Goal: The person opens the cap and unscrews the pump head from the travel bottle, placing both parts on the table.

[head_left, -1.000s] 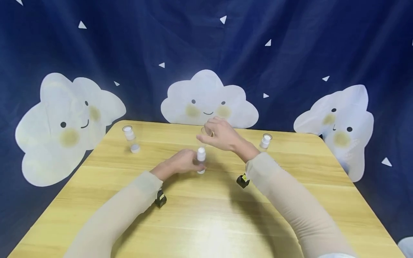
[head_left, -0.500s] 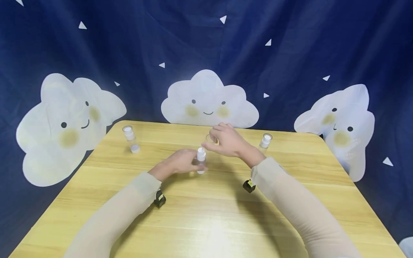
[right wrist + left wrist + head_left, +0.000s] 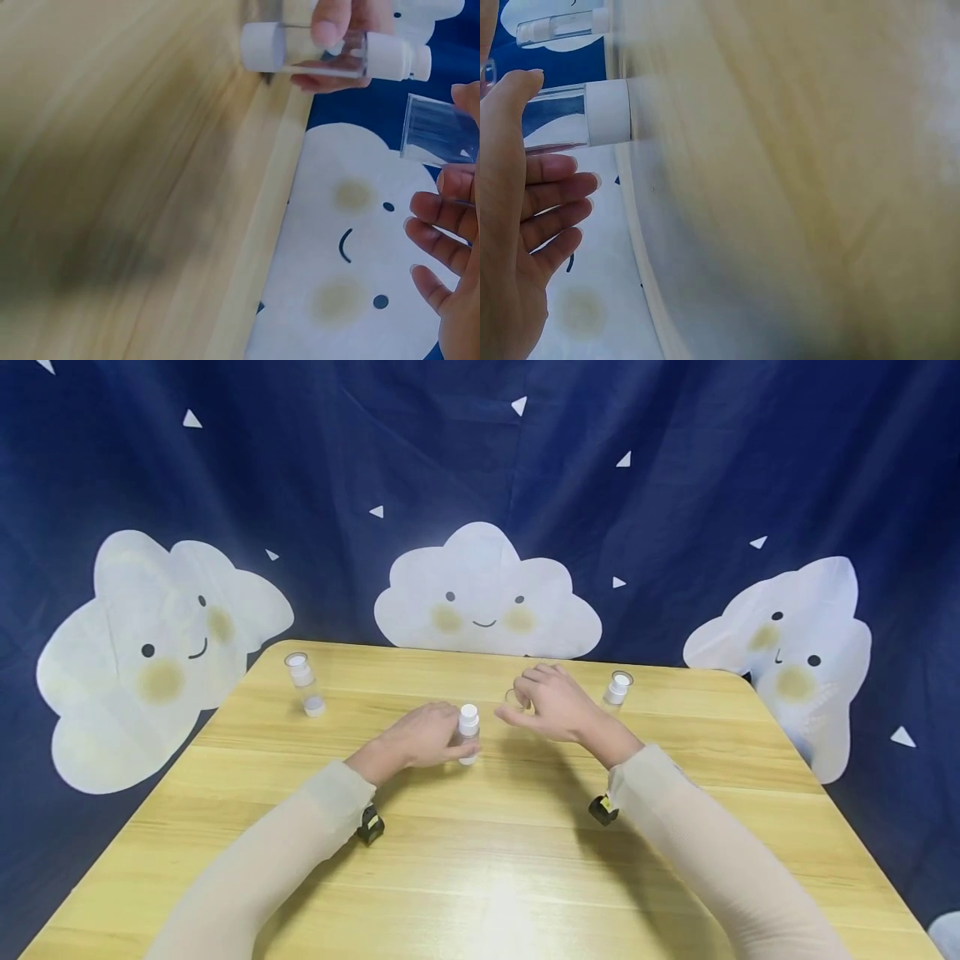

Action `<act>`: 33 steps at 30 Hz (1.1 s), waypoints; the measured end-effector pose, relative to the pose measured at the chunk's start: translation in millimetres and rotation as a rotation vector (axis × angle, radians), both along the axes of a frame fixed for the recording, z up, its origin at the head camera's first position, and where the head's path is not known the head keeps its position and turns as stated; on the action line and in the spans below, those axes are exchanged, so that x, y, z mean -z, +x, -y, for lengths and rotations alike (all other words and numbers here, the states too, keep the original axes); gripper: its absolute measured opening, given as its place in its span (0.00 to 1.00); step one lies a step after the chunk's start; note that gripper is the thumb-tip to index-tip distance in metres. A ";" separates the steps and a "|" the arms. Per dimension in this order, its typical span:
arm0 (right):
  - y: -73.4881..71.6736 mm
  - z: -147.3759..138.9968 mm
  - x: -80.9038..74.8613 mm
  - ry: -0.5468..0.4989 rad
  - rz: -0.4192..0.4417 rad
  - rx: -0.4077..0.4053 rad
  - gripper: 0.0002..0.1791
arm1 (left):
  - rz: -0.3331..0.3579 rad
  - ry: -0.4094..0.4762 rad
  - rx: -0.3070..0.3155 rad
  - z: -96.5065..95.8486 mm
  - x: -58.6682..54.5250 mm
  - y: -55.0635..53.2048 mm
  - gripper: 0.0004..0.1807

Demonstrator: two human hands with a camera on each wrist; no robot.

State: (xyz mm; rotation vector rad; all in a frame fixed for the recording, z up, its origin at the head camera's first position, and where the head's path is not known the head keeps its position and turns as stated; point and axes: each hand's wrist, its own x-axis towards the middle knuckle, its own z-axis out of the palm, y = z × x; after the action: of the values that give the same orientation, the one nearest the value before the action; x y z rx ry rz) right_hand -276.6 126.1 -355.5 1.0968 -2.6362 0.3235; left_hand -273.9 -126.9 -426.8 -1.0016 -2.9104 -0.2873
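A clear bottle with a white base and a white pump top (image 3: 468,720) stands upright on the table. My left hand (image 3: 422,737) holds it around its clear middle, thumb on the near side, as the right wrist view also shows. The white base (image 3: 607,112) meets the tabletop in the left wrist view. To the right and a little higher, my right hand (image 3: 553,703) pinches a clear cap (image 3: 436,133) between thumb and forefinger, its other fingers loosely bent. The cap is above the table and apart from the bottle's pump top (image 3: 391,57).
Two similar bottles with clear caps on stand farther back: a left one (image 3: 303,683) and a right one (image 3: 617,687), partly behind my right hand. The wooden table (image 3: 450,843) ends at a dark blue curtain (image 3: 450,452) printed with clouds.
My right hand has moved to the right and slightly down with the clear cap, away from above the bottle. The left hand and its bottle stay in place.
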 end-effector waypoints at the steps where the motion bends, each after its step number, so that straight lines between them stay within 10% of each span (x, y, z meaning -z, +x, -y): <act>1: 1.0 -2.5 1.1 0.004 0.006 0.009 0.25 | -0.003 -0.002 0.002 0.0 -0.1 0.2 0.30; 33: 15.6 -58.7 35.1 0.090 0.082 0.149 0.24 | 0.021 0.033 0.006 3.4 -0.2 0.6 0.25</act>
State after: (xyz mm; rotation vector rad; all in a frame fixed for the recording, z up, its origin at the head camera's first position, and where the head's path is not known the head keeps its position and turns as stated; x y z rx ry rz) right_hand -261.0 184.8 -390.6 0.9244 -2.8103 0.2256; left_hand -273.3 -130.3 -426.6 -1.0089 -2.9116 -0.3464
